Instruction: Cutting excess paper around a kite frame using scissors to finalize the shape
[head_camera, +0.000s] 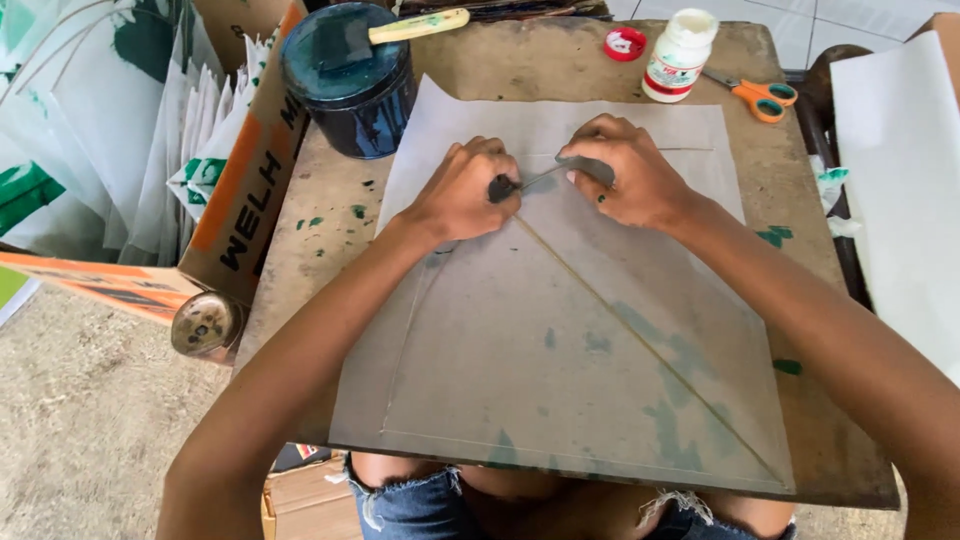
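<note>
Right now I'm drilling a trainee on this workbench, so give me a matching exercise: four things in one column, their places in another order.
Things:
1. scissors
2. white bottle
3. dark tin
4. red cap

Places:
A. under the foam brush
B. far right corner of the table
C. left of the white bottle
D. between the red cap and the scissors

Pairs: 1-B, 2-D, 3-A, 4-C

paint tin (348, 85) and glue bottle (678, 55) block the far edge.
</note>
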